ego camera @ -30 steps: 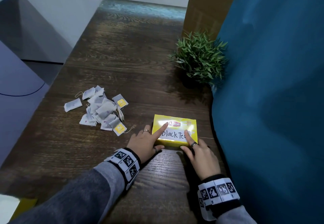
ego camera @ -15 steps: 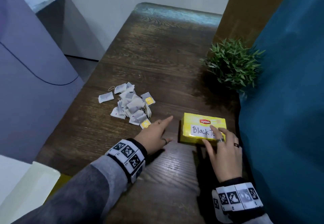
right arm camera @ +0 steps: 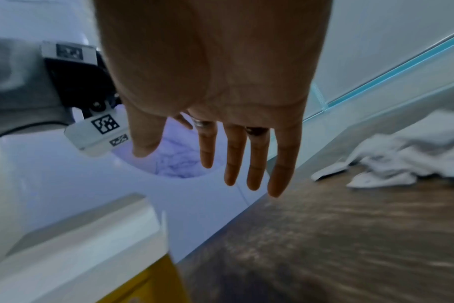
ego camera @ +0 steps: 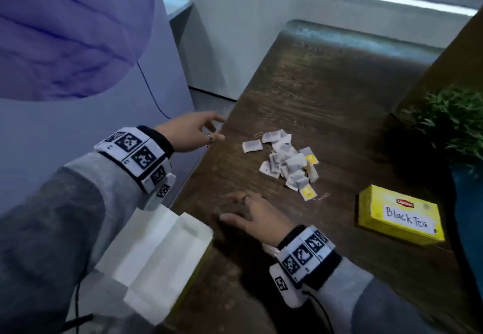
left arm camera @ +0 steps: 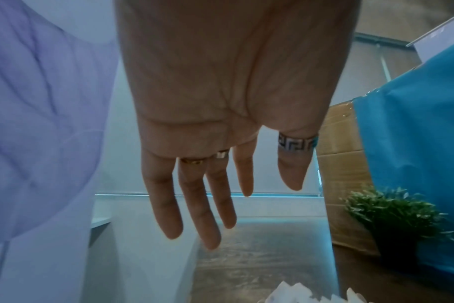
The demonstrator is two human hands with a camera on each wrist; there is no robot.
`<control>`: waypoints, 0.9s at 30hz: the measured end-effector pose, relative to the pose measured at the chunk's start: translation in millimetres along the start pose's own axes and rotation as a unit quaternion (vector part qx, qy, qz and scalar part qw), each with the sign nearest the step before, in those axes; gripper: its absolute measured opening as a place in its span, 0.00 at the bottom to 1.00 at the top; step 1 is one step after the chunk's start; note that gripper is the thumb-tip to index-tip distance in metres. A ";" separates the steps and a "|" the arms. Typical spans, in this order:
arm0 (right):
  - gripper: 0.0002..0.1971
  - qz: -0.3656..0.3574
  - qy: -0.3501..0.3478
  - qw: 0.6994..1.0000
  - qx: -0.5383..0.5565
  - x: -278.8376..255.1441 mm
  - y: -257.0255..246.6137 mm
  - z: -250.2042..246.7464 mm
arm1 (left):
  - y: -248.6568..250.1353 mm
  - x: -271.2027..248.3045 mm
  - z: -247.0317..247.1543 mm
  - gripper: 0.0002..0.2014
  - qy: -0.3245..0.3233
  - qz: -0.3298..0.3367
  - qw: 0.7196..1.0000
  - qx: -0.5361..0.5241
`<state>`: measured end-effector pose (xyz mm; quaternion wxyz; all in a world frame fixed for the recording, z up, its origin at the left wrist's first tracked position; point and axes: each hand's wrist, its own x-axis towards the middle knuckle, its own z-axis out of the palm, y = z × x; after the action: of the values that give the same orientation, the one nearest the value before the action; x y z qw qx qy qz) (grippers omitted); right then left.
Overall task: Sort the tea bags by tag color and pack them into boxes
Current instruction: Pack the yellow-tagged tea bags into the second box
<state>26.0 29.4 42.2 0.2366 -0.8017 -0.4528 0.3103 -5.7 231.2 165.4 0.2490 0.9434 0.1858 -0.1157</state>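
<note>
Both hands now off the yellow box [ego camera: 400,217], left hand [ego camera: 188,132] and right hand [ego camera: 257,216] grips loose and empty, box labelled "Lipton", handwritten "Black Tea", tea bags [ego camera: 286,162] heaped on the counter [ego camera: 326,93]

A dark brown wood-grain counter [ego camera: 326,93] runs toward a white wall [ego camera: 235,33]. A leafy green potted plant [ego camera: 452,127] stands at its right edge, beside a teal blue fabric panel [left arm camera: 412,143] and a brown cardboard panel [left arm camera: 342,164]. Lavender purple crumpled fabric [ego camera: 65,33] hangs on the left.
</note>
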 end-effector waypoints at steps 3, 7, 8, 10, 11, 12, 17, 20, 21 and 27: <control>0.36 0.015 -0.100 0.995 -0.018 35.7 -33.7 31.7 | -42.9 -12.1 -3.6 0.27 -0.039 -0.042 0.998 0.021; 0.21 0.077 -0.119 0.986 -0.083 62.4 -48.3 64.5 | -78.2 -26.5 6.4 0.29 -0.097 -0.060 0.993 -0.001; 0.17 0.089 -0.101 0.986 -0.098 64.0 -47.8 68.3 | -84.2 -29.9 8.4 0.30 -0.100 -0.058 0.993 -0.018; 0.14 0.101 -0.045 0.990 -0.085 60.5 -44.2 68.9 | -94.7 -36.4 12.9 0.33 -0.082 -0.056 0.993 -0.060; 0.13 0.110 -0.015 0.991 -0.073 56.5 -41.8 66.5 | -99.5 -39.1 16.1 0.35 -0.064 -0.056 0.993 -0.081; 0.13 0.127 0.013 0.990 -0.062 51.9 -38.5 62.9 | -105.3 -40.9 20.2 0.39 -0.047 -0.058 0.992 -0.102; 0.13 0.219 0.145 0.965 0.016 20.2 -19.3 35.5 | -121.8 -36.5 46.8 0.57 -0.028 -0.081 0.972 -0.220; 0.13 0.268 0.201 0.942 0.020 2.2 -6.5 24.4 | -115.5 -24.7 63.8 0.49 -0.026 -0.083 0.935 -0.343; 0.14 0.275 0.219 0.936 0.023 -2.7 -2.8 21.9 | -110.1 -19.8 69.2 0.45 -0.031 -0.077 0.922 -0.379; 0.12 0.316 0.265 0.910 0.045 -33.1 13.7 8.3 | -57.9 9.5 102.5 0.06 -0.039 -0.003 0.897 -0.441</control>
<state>14.8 -5.3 36.8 0.2736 -0.9441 -0.0818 0.1646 -33.6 228.1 50.8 0.6461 0.7311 0.2111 -0.0594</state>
